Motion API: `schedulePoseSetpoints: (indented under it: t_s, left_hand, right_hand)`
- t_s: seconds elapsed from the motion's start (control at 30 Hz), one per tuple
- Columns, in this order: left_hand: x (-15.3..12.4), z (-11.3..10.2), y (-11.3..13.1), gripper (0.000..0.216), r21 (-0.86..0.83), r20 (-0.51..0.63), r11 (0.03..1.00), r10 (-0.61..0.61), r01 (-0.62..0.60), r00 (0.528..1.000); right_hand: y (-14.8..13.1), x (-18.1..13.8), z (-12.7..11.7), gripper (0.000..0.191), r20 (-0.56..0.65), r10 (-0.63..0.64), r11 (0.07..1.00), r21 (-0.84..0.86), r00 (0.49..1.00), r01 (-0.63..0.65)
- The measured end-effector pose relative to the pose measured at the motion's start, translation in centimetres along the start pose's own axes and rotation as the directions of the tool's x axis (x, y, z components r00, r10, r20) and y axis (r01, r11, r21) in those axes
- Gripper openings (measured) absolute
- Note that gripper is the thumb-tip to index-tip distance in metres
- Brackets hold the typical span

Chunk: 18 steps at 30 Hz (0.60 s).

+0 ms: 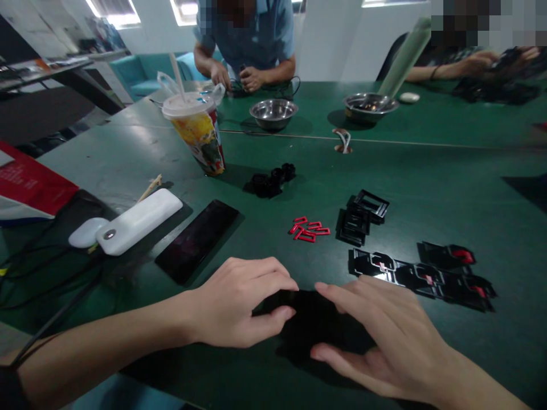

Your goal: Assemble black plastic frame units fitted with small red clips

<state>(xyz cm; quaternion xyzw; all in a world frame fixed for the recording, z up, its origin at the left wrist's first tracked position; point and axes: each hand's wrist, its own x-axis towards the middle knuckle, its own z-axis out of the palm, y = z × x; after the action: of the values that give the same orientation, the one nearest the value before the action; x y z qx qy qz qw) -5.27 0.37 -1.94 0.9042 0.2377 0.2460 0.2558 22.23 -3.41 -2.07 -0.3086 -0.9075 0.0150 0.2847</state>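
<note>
My left hand (245,302) hovers at the front of the table, thumb and fingertips apart, with nothing visible between them. Facing it, my right hand (387,336) has its thumb spread away from its curved fingers and holds nothing I can see. The area between the hands is dark; it looks like shadow. Just beyond them lies a small pile of red plastic clips (306,232). Several black plastic frames (356,219) are stacked to its right. Nearest my right hand is a row of black plastic pieces with red parts (421,276). Small black parts (273,181) sit farther back.
At left are a dark phone (199,239), a white power bank (141,222), cables and a red bag (32,185). A drink cup (196,131) stands behind them. Two metal bowls, one nearer the middle (273,117), sit across the green table (448,193). Two people work opposite.
</note>
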Motion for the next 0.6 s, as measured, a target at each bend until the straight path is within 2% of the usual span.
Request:
schedulePoseSetpoints:
  t_s: [0.1, 0.23, 0.4, 0.5, 0.6]
  left_hand:
    - [0.2, -0.2, 0.2, 0.021, -0.123, 0.023, 0.985, -0.121, 0.123, 0.992]
    - [0.6, -0.6, 0.5, 0.020, -0.242, 0.044, 0.940, -0.236, 0.239, 0.971]
    - [1.0, -0.9, 0.7, 0.020, -0.373, 0.142, 0.844, -0.357, 0.384, 0.923]
    - [1.1, -1.0, 0.7, 0.022, -0.404, 0.175, 0.812, -0.383, 0.421, 0.907]
    - [1.0, -1.1, 0.8, 0.029, -0.398, 0.164, 0.822, -0.374, 0.408, 0.913]
  right_hand:
    - [0.2, -0.1, 0.2, 0.040, -0.058, -0.032, 0.997, 0.071, 0.998, 0.036]
    - [0.3, 0.0, 0.7, 0.031, -0.078, -0.047, 0.987, 0.152, 0.996, 0.058]
    - [0.0, 0.6, 0.6, 0.016, -0.089, -0.036, 0.981, 0.187, 0.995, 0.052]
    - [-0.2, 0.8, 0.5, 0.015, -0.086, -0.021, 0.982, 0.187, 0.996, 0.037]
    - [-0.3, 0.6, 0.5, 0.012, -0.088, 0.006, 0.982, 0.188, 0.996, 0.010]
